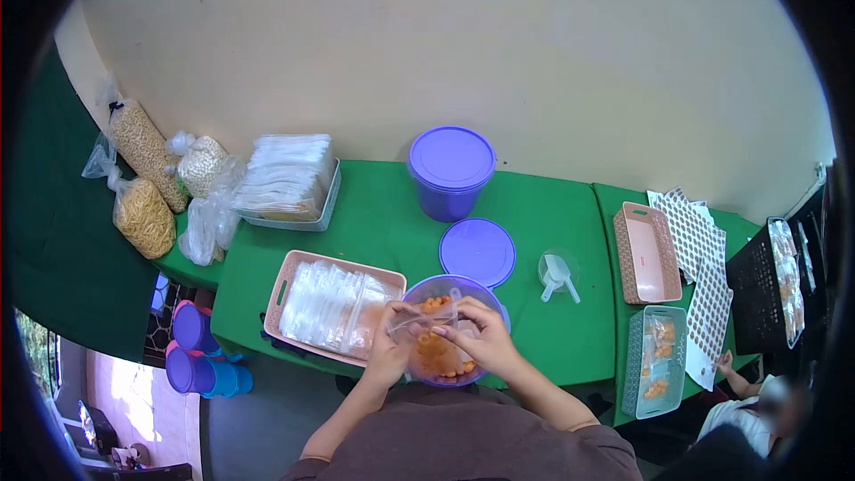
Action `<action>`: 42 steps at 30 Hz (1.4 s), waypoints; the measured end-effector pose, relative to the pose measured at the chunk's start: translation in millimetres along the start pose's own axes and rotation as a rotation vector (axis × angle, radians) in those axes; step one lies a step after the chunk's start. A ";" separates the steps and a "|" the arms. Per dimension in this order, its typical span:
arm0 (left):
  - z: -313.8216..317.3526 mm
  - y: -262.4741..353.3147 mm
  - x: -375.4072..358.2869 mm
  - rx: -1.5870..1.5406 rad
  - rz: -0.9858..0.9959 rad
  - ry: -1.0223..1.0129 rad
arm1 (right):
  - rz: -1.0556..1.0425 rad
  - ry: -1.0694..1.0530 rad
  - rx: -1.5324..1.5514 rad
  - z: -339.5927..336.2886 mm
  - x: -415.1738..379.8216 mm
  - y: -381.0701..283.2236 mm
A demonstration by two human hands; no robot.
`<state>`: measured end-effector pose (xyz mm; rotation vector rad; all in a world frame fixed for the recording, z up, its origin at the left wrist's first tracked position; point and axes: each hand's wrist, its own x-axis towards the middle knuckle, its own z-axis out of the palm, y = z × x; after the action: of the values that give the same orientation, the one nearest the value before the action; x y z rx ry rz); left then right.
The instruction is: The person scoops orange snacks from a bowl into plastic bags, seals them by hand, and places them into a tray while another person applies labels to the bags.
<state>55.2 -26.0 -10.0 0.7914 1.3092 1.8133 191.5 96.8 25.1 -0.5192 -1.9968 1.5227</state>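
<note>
My left hand (389, 347) and my right hand (487, 338) meet over an open purple tub (504, 307). Between them, both hands pinch a small clear plastic bag (417, 321). Orange snack pieces (436, 354) lie in the tub below, partly hidden by the bag and my fingers. To the left of my left hand, a pink basket (283, 294) holds a row of clear plastic bags (325, 303). A round purple lid (478, 252) rests on the green table just behind the tub.
A closed purple tub (451, 180) stands by the wall. White scoops (558, 274) lie on the right. Farther right are a pink basket (631, 258), a grey basket (638, 392) with bagged orange snacks and a black crate (757, 289). A person (739, 414) sits at lower right.
</note>
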 end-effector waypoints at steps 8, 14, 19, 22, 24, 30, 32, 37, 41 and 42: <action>9.9 24.9 -3.1 0.087 -0.078 0.073 | 0.040 0.136 0.333 19.6 -15.6 10.6; 11.4 18.5 -3.9 0.074 -0.002 0.063 | -0.010 0.091 0.211 19.0 -14.5 7.1; 10.5 25.1 -8.9 0.172 -0.120 0.062 | 0.014 0.085 0.161 13.2 -15.1 3.4; 11.0 24.3 -10.3 0.162 -0.037 0.043 | 0.070 0.088 0.161 8.0 -17.0 1.2; 9.0 19.5 -10.4 0.147 -0.037 0.032 | 0.075 0.088 0.146 3.0 -17.9 1.6; -1.2 38.6 -4.8 0.303 -0.189 -0.216 | 0.148 -0.046 0.163 -25.9 -22.4 -1.6; -3.7 37.9 -3.5 0.424 -0.354 -0.314 | -0.119 0.061 -0.161 -43.3 -26.6 7.1; -56.2 2.1 14.8 0.585 0.106 0.081 | 0.107 0.992 -0.290 -158.5 -50.7 31.6; -104.5 -24.3 9.1 0.871 0.013 0.196 | 0.073 1.492 -0.796 -248.8 -110.4 41.6; -115.7 -38.0 5.4 0.996 -0.001 0.186 | 0.078 1.497 -0.800 -261.7 -122.0 44.0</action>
<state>-34.6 -71.0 -79.2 1.1187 2.3717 1.1667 452.0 227.6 7.6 -1.4674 -1.1598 -0.0159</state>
